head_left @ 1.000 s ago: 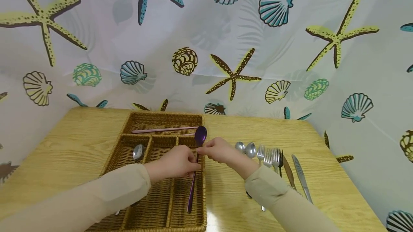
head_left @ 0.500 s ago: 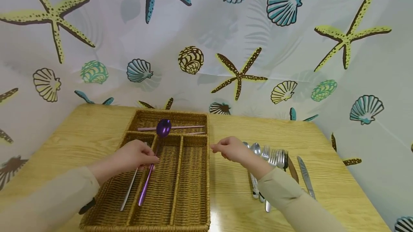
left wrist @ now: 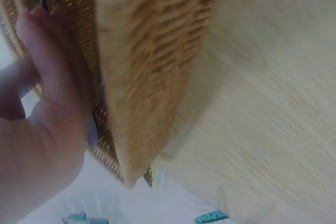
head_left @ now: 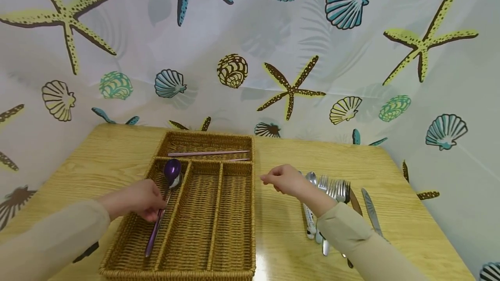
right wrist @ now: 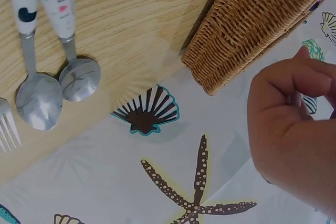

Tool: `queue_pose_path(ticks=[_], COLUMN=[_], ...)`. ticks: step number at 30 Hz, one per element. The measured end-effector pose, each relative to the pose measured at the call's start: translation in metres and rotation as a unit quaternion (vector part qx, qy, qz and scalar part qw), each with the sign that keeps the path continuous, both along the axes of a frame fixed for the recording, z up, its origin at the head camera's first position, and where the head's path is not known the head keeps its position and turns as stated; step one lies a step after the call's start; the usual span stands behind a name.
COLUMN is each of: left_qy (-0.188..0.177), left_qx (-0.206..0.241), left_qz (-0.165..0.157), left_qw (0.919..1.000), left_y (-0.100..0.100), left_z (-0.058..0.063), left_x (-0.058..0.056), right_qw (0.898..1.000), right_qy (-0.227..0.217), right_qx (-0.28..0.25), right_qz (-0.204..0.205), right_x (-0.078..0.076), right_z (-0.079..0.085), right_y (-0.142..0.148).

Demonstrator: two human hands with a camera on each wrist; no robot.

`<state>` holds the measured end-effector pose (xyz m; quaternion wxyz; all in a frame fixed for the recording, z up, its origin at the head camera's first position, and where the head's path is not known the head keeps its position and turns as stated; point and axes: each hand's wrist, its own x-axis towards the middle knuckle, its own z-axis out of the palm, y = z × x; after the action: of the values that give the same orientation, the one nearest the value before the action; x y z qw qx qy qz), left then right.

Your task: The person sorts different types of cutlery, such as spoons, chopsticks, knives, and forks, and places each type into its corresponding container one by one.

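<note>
A purple long-handled spoon [head_left: 172, 170] lies lengthwise in the left compartment of a wicker cutlery tray [head_left: 254, 224], over a silver spoon [head_left: 177, 181]. My left hand [head_left: 143, 198] pinches the purple spoon's handle around its middle. Seen from the left wrist, that hand [left wrist: 55, 93] is inside the tray wall, and little of the spoon shows. Off the tray's right side hovers my right hand [head_left: 288, 181], fingers loosely curled and holding nothing. Pink chopsticks [head_left: 207, 153] rest in the tray's back compartment.
Right of the tray, silver spoons [right wrist: 39, 100] with printed white handles, several forks [head_left: 332, 189] and a table knife [head_left: 372, 211] lie on the wooden table [head_left: 281, 153], partly behind my right forearm. A shell-patterned cloth [head_left: 250, 33] hangs behind.
My left hand has carried the purple spoon leftward from the tray's right side and lowered it into the left compartment. My right hand has come off the spoon and stays right of the tray.
</note>
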<state>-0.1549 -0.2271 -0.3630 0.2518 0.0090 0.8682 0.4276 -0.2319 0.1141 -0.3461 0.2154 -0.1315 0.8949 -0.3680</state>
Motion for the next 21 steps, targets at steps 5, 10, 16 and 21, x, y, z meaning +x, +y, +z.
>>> queue_pose_path(ticks=[5,10,16,21], left_qy=[0.013,0.016,0.002,0.017], left_qx=[-0.039,-0.055,-0.072,-0.107], left_qz=[-0.007,-0.016,-0.031,-0.031], left_qw=[0.9991,0.9982,0.9970,0.9936], left_y=[0.006,0.009,0.016,0.020], left_z=[-0.010,-0.016,-0.022,-0.025], left_x=[-0.003,-0.001,0.001,-0.001], right_qw=[1.000,1.000,1.000,1.000], right_qy=[-0.017,-0.019,-0.012,0.002], right_qx=[-0.012,-0.010,-0.006,0.007], right_qz=[-0.011,-0.014,-0.017,-0.031], right_x=[-0.001,-0.002,-0.002,-0.006], right_z=[-0.001,-0.003,-0.002,-0.002], right_y=[0.004,0.008,0.012,0.022])
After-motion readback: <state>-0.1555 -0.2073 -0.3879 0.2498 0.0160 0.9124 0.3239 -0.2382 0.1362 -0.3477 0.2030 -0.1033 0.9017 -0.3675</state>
